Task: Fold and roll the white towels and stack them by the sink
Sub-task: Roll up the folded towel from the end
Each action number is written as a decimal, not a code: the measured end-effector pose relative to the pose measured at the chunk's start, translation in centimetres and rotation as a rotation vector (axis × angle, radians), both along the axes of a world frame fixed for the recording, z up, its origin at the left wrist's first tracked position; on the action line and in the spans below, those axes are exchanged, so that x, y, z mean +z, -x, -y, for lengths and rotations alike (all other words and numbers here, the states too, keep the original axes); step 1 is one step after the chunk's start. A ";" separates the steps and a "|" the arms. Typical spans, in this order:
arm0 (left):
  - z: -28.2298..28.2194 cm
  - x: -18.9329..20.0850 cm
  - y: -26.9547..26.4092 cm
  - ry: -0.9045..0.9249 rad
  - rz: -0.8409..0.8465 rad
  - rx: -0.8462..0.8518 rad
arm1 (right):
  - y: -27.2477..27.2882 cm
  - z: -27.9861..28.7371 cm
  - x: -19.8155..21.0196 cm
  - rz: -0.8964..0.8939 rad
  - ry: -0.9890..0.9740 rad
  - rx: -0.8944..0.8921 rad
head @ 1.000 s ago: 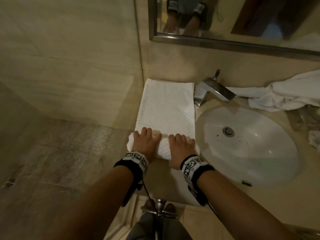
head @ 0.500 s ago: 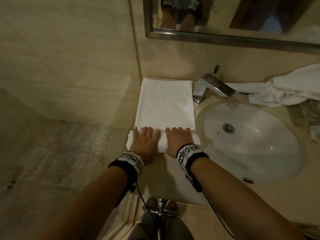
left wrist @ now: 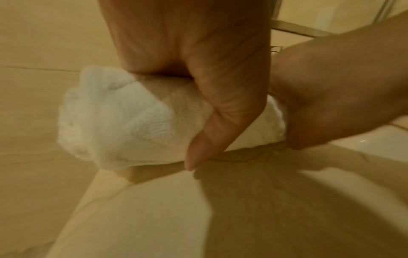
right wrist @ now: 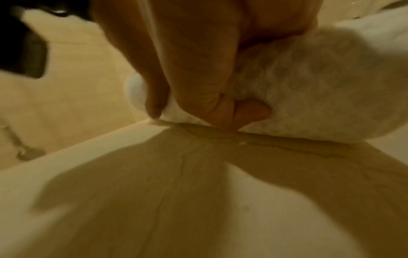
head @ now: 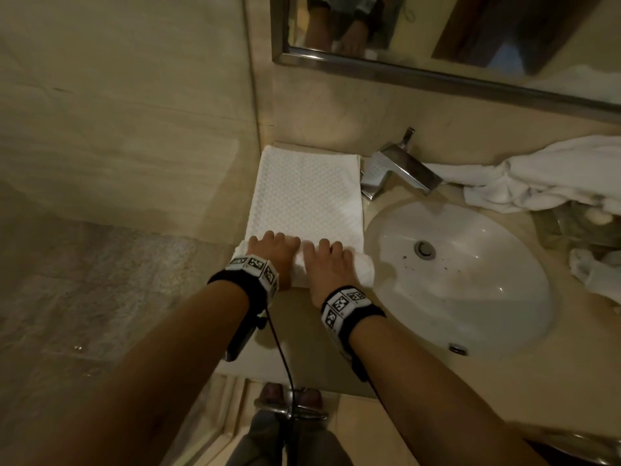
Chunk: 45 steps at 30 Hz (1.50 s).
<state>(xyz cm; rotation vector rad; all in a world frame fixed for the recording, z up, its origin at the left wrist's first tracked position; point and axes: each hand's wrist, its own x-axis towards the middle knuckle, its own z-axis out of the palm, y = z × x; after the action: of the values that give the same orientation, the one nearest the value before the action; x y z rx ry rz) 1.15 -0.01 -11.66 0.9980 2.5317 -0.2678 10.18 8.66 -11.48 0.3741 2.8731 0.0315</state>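
The counter is holding a round white sink. The white towel is lying flat just left of the sink, its near end rolled up. A messy pile of towels is sitting behind the sink. The 2 hands are side by side: the left hand and right hand are curling around the roll.
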 end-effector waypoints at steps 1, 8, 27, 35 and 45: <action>0.2 0.1 -0.2 -0.004 -0.017 0.001 | 0.5 -0.3 0.1 -0.006 0.027 -0.013; 0.2 -0.2 -1.7 -0.091 -0.188 -0.048 | 2.7 -1.7 0.8 0.090 0.130 -0.020; 0.4 0.0 -3.2 -0.074 -0.255 -0.182 | 3.2 -2.8 1.1 0.177 0.168 0.054; -2.7 1.8 1.7 0.012 0.042 -0.137 | 1.0 -1.9 0.1 0.020 0.036 0.046; -0.1 0.0 -1.1 -0.022 -0.159 -0.174 | 3.4 -2.5 1.7 0.303 0.271 0.030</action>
<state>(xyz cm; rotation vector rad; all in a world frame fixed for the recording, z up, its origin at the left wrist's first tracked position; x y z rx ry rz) 2.25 0.08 -11.66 1.2541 2.5954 -0.3844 6.78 11.18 -9.78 0.2489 2.5381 -0.2695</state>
